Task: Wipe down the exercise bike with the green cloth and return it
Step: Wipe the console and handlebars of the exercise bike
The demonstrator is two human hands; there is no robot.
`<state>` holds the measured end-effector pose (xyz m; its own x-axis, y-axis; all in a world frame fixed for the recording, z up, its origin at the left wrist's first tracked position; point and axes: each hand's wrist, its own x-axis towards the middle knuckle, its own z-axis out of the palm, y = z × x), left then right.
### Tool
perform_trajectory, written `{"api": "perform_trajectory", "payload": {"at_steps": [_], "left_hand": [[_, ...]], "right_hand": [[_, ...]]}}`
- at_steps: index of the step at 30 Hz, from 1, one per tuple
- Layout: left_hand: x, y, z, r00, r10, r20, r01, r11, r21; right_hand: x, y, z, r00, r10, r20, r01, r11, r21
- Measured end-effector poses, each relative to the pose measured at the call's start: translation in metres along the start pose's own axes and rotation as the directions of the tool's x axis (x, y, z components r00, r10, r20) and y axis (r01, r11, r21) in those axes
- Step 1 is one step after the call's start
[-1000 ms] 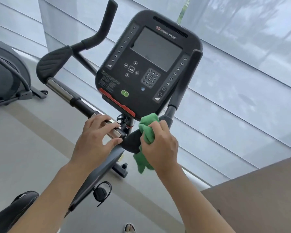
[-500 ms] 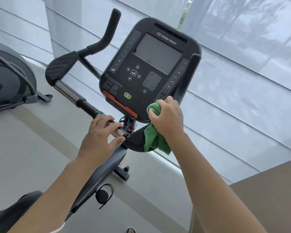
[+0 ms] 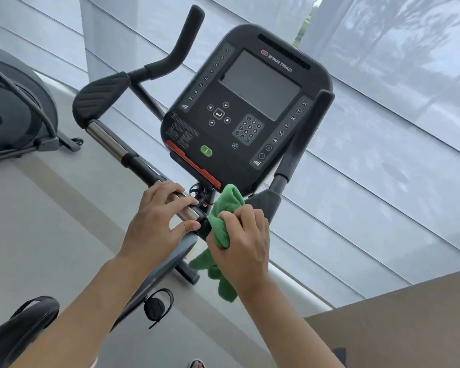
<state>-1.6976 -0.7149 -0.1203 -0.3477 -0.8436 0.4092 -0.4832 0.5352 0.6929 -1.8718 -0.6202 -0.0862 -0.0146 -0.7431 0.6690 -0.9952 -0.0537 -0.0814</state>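
The black exercise bike's console [image 3: 246, 110] fills the middle of the head view, with handlebars on both sides. My right hand [image 3: 243, 243] grips the bunched green cloth [image 3: 222, 221] and presses it against the handlebar junction just below the console; a loose end of the cloth hangs down under the hand. My left hand [image 3: 157, 221] holds the chrome part of the left handlebar [image 3: 109, 143], fingers over the top and thumb underneath. The right padded handlebar [image 3: 307, 139] rises beside the console.
Another dark exercise machine [image 3: 14, 110] stands on the floor at far left. The bike's black saddle [image 3: 16, 330] shows at bottom left and a pedal [image 3: 154, 306] below the frame. A brown surface [image 3: 398, 328] sits at bottom right. Sheer window blinds run behind the bike.
My right hand has slid the cloth down from the right handlebar stem beside the console to the junction below it. My left hand has stayed on the chrome bar.
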Motion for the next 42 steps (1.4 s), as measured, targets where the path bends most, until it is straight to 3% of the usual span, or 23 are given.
{"api": "perform_trajectory", "payload": {"at_steps": [4,7,9,12,20,23,27,30,38,42], "left_hand": [[0.001,0.000,0.000,1.000,-0.014,-0.008,0.013,1.000,-0.009],[0.001,0.002,-0.001,0.999,-0.034,-0.013,0.034,0.999,-0.012],[0.003,0.003,-0.003,0.999,-0.041,-0.014,0.041,0.999,0.002],[0.005,0.004,-0.004,0.999,-0.044,-0.013,0.044,0.999,0.023],[0.003,0.000,0.000,1.000,-0.026,-0.017,0.026,1.000,0.012],[0.004,0.000,-0.001,1.000,-0.005,-0.013,0.005,1.000,0.021],[0.006,0.004,-0.004,1.000,-0.018,0.006,0.018,0.999,0.045],[0.004,0.006,-0.004,1.000,-0.016,0.008,0.015,0.999,0.047],[0.003,0.009,-0.006,0.999,-0.034,0.021,0.033,0.999,0.041],[0.002,0.011,-0.007,0.999,-0.037,0.024,0.037,0.999,0.028]], "right_hand": [[0.040,0.011,0.001,0.992,-0.062,0.114,0.050,0.993,0.106],[0.078,0.024,0.004,0.987,0.085,0.138,-0.105,0.984,0.147],[0.099,0.029,0.007,0.966,0.146,0.213,-0.175,0.977,0.121],[0.098,0.017,0.008,0.925,0.091,0.369,-0.095,0.995,-0.007],[-0.013,-0.023,-0.011,0.985,-0.043,0.168,0.042,0.999,0.011],[-0.014,-0.007,-0.010,0.986,-0.129,0.105,0.130,0.991,-0.005],[0.035,0.028,-0.014,1.000,-0.025,0.017,0.024,0.999,0.037],[0.043,0.033,-0.012,0.998,0.003,0.059,-0.005,1.000,0.022],[0.111,0.064,-0.011,0.941,0.298,0.162,-0.283,0.953,-0.107],[0.103,0.048,-0.013,0.931,0.296,0.214,-0.268,0.952,-0.147]]}}
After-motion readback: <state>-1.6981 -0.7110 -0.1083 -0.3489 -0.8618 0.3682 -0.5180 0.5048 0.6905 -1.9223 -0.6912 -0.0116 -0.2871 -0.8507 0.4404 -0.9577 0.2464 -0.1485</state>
